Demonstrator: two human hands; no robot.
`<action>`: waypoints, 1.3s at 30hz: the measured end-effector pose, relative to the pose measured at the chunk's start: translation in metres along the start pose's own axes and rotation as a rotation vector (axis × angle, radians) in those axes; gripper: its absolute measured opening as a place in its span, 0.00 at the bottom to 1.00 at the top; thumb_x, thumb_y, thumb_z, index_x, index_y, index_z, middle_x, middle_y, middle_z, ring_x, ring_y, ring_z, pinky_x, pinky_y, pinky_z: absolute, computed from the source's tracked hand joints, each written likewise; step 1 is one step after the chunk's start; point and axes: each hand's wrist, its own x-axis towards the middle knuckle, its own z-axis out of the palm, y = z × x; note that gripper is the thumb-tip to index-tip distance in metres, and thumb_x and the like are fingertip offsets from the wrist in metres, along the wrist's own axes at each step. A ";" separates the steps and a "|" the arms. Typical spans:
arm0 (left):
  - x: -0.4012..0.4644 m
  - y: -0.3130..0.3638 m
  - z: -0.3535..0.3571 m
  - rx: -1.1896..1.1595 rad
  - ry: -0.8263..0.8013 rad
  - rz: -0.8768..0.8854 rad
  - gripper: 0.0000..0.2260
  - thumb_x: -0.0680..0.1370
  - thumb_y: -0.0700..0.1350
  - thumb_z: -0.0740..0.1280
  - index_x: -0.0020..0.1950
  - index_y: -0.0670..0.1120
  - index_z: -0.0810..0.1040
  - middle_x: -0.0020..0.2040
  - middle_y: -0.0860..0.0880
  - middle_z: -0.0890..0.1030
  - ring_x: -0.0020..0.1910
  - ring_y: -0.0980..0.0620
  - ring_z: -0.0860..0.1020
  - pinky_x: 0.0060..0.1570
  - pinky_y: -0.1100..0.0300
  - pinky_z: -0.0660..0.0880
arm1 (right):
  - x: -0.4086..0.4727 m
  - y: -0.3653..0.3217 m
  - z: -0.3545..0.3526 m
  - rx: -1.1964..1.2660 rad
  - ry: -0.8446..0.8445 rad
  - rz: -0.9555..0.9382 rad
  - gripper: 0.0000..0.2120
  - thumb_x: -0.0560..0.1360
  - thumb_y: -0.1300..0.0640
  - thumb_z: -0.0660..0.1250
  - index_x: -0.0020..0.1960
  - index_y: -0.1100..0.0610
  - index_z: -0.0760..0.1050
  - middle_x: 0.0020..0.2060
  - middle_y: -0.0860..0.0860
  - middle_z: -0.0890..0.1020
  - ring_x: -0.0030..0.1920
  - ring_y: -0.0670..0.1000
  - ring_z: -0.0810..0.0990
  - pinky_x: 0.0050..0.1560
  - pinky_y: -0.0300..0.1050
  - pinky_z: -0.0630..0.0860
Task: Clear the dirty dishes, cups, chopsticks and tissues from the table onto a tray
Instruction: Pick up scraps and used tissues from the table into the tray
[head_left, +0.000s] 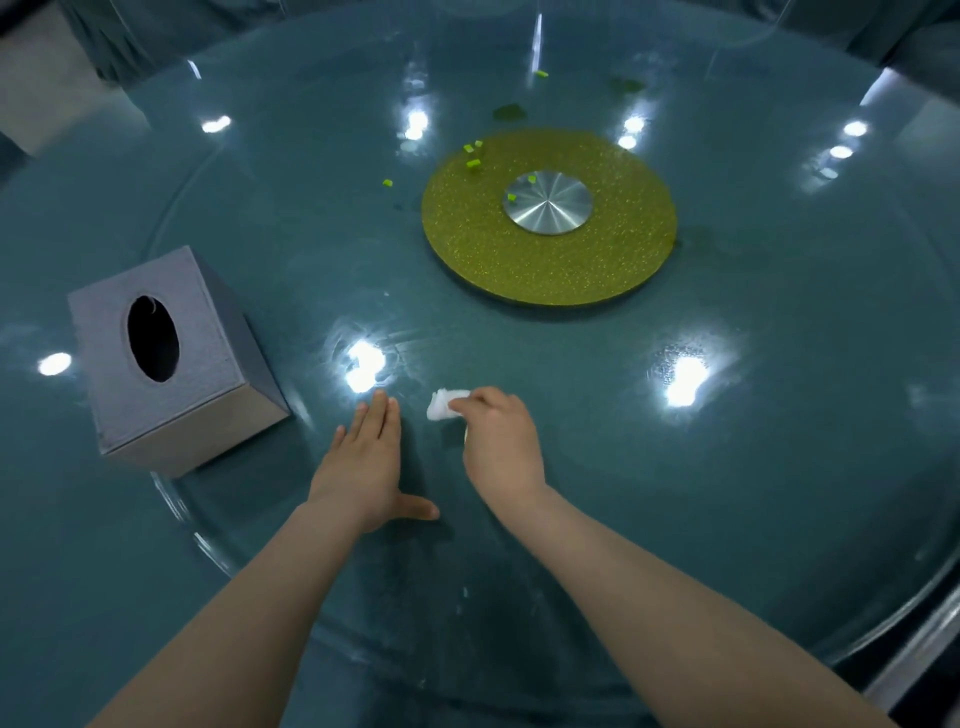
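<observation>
A crumpled white tissue (440, 405) lies on the glossy teal glass turntable (727, 441) near the front. My right hand (501, 441) pinches it, fingers curled round its right end. My left hand (366, 460) rests flat on the glass just to the left, fingers straight and thumb spread out. No dishes, cups, chopsticks or tray are in view.
A grey cube tissue box (171, 358) with an oval hole stands at the left. A gold glitter disc (550, 249) with a metal hub (548, 201) marks the table's centre. Small green food bits (472, 163) and green smears (510, 111) lie beyond it. Ceiling lights glare off the glass.
</observation>
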 end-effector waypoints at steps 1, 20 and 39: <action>0.000 0.000 -0.001 -0.010 0.003 0.002 0.61 0.63 0.66 0.73 0.76 0.42 0.33 0.76 0.46 0.32 0.76 0.47 0.38 0.74 0.51 0.43 | -0.010 0.000 0.000 0.007 0.000 -0.023 0.23 0.70 0.72 0.62 0.60 0.57 0.79 0.54 0.55 0.80 0.51 0.59 0.75 0.52 0.43 0.68; 0.007 -0.019 0.001 -0.147 0.021 0.074 0.62 0.63 0.64 0.74 0.75 0.45 0.31 0.74 0.52 0.28 0.74 0.53 0.33 0.73 0.55 0.44 | 0.106 0.012 -0.012 0.113 0.135 0.259 0.24 0.73 0.73 0.60 0.66 0.58 0.74 0.60 0.56 0.72 0.58 0.57 0.73 0.58 0.46 0.72; 0.056 -0.100 -0.049 0.036 -0.100 0.051 0.64 0.59 0.63 0.77 0.76 0.47 0.35 0.77 0.51 0.34 0.76 0.49 0.38 0.75 0.53 0.46 | 0.009 0.028 -0.029 0.089 -0.278 -0.246 0.17 0.75 0.70 0.60 0.54 0.57 0.83 0.50 0.53 0.80 0.53 0.52 0.75 0.54 0.30 0.60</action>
